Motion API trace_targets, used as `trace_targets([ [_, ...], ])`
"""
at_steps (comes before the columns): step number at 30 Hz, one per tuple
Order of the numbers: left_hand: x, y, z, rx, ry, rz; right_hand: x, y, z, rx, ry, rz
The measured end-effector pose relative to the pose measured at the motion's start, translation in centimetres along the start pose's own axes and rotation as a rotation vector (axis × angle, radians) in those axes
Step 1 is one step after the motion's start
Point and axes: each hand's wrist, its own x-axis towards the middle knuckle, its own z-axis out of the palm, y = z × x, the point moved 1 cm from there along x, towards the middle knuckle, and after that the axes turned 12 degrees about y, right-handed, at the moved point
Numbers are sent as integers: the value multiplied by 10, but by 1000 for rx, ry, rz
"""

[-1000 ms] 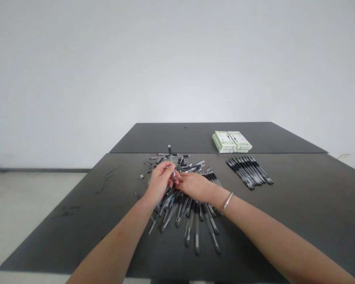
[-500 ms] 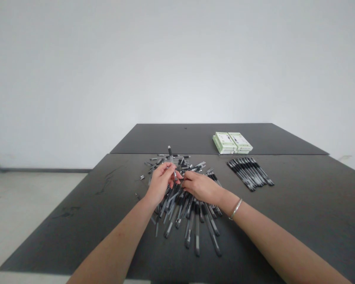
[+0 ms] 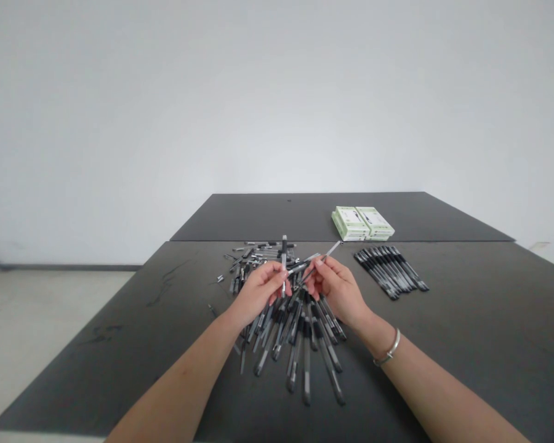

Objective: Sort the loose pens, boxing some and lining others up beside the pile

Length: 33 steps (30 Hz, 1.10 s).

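My left hand (image 3: pixel 264 284) pinches a clear pen barrel (image 3: pixel 284 261) with a black grip, held nearly upright over the pile. To its right, my right hand (image 3: pixel 336 286) is closed on a thin pen refill (image 3: pixel 331 250) that slants up to the right. The two held parts are apart. Below both hands spreads a loose pile of pen parts (image 3: pixel 277 335), clear barrels with black grips among them; the hands hide part of it. A silver bangle (image 3: pixel 388 349) circles my right wrist.
A row of pens (image 3: pixel 391 271) lies side by side to the right of the pile. Behind it sit stacked green-and-white boxes (image 3: pixel 362 223) on the far part of the dark table (image 3: pixel 466 332). A small loose piece (image 3: pixel 220 279) lies left of the pile.
My right hand has risen from the pile and moved right, now with a refill in it. The barrel in my left hand has shifted slightly right and stands straighter.
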Motion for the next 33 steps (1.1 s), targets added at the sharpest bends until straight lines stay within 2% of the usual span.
trace_targets([
  [4, -4, 4, 4, 59, -162, 2, 0, -3, -8, 84, 9, 56],
  [7, -5, 5, 5, 107, -215, 18, 0, -4, -14, 85, -2, 52],
  [13, -4, 5, 5, 131, -207, 86, 0, -5, -21, -30, -48, -35],
  [17, -4, 6, 5, 165, -195, 90, -1, -7, -23, -63, -47, -36],
  [29, -1, -1, 2, 233, -122, 140, -7, -32, -20, 124, 42, -126],
  [33, -1, -1, 1, 250, -113, 137, -4, -31, -21, 117, 82, -174],
])
